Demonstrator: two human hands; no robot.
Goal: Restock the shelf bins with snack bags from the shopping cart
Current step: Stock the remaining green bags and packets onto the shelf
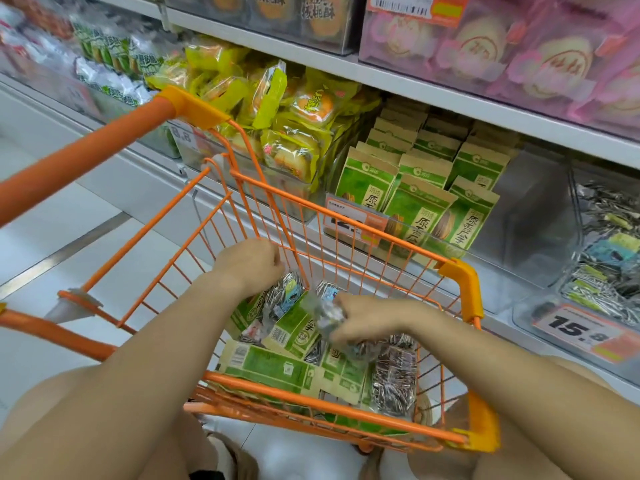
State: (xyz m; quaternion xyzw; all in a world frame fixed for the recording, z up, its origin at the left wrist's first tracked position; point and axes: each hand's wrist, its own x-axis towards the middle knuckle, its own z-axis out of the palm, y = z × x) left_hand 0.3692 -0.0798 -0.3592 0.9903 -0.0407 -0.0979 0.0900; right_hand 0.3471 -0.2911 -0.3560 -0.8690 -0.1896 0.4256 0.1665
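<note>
Inside the orange shopping cart (pixel 349 244), the left hand (pixel 247 268) is curling its fingers around a clear bag of sunflower seeds (pixel 282 299), while the right hand (pixel 363 318) is gripping a second clear seed bag (pixel 327 315) just beside it. Both bags are lying on green snack bags (pixel 273 367) on the cart's floor. Beyond the cart's far side, a shelf bin (pixel 408 188) is holding upright green bags, and at far right a clear bin (pixel 602 258) is holding more seed bags.

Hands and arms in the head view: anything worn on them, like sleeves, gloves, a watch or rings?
Nothing visible. The left hand and right hand are bare, with no gloves. Both forearms are uncovered right down to the frame's bottom edge, so no sleeve shows. No watch or bracelet sits on either wrist. The fingers are motion-blurred and partly tucked among the snack bags, so small rings cannot be ruled out.
</note>
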